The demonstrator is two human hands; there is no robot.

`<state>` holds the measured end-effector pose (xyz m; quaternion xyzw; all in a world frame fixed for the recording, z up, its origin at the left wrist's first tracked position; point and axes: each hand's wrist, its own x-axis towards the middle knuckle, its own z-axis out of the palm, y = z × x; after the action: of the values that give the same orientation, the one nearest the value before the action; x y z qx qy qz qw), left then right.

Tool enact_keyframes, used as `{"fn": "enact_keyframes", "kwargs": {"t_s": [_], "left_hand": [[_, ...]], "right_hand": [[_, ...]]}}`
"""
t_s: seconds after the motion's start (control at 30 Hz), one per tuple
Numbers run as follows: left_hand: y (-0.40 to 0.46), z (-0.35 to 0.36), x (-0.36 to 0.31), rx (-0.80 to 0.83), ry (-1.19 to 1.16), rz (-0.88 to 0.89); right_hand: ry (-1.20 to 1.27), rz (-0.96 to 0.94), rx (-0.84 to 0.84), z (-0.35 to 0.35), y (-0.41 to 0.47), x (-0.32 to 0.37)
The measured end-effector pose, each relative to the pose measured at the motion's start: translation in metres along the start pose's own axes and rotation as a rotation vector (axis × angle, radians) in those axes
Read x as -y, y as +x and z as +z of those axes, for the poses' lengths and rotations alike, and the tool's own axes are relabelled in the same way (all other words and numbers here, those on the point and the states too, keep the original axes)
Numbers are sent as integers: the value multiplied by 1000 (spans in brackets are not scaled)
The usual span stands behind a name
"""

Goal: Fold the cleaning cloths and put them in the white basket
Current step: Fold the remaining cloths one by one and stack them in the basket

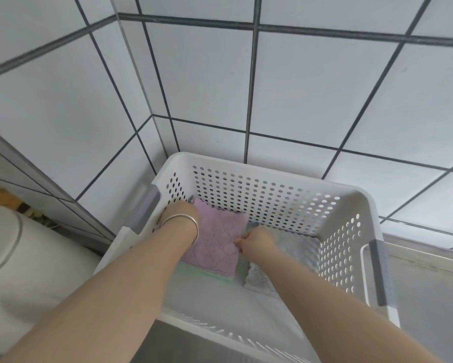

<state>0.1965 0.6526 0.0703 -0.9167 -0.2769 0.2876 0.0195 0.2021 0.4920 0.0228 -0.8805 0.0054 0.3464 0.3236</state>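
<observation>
Since we're already deep in the white basket (272, 176), snagging its holed walls looks like the main risk. Our pink cloth (217, 242) sits by the far left corner on a green one, beside the grey cloth (293, 255). Left hand (180, 210) grip: can't tell. Right hand (256, 243) pinches pink's edge, so lifting carelessly could unfold it.

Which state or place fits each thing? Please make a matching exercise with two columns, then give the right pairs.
Things:
1. pink folded cleaning cloth
2. grey cleaning cloth
3. white perforated plastic basket
4. thin silver bracelet

Places:
A. on the left wrist
B. in the tiled wall corner
C. under the right hand, right side of the basket
D. on a green cloth, left side of the basket

Pairs: 1-D, 2-C, 3-B, 4-A
</observation>
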Motion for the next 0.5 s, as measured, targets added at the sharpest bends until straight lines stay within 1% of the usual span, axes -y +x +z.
{"fn": "enact_keyframes", "kwargs": {"t_s": [0.03,0.1,0.2,0.27,0.3,0.37,0.43,0.5], "left_hand": [[-1,-3,-1,9,21,0],[-2,-7,-1,52,137,82],[3,-6,-3,56,154,51],[-3,-6,-3,63,108,19],[-4,-8,-4,42,91,25],[-9,-9,-3,56,100,37],[-15,-9,-2,-11,88,78],[-23,-8,-2,-214,111,167]], "right_hand": [[2,5,-7,1,1,-1],[-13,14,-22,2,2,-2],[-41,19,-58,4,6,-4],[-53,26,-69,6,8,-6],[-59,34,-71,7,8,-6],[-110,32,-83,7,4,-3],[-231,-23,-145,1,-5,5],[-358,-97,-208,-8,-18,16]]}}
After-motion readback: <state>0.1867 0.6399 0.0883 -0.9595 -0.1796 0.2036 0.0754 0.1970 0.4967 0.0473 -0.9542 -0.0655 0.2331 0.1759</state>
